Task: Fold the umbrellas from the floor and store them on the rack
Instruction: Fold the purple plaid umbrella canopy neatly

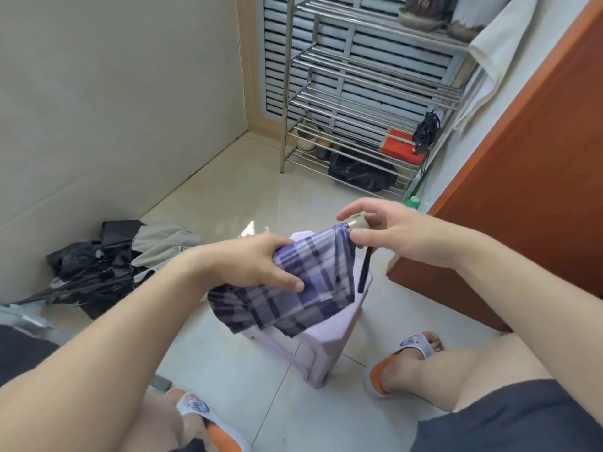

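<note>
Right now the left hand point(261, 265) grips the purple plaid fabric umbrella point(306, 282) mid-canopy, while the right hand point(385, 230) pinches its beige tip, fingers loose. Best to twist the pleats snug — then wrap the dark strap point(364, 270). Beyond the hands stands the steel wire rack point(359, 93); left of them, black umbrellas point(94, 265) wait.
</note>
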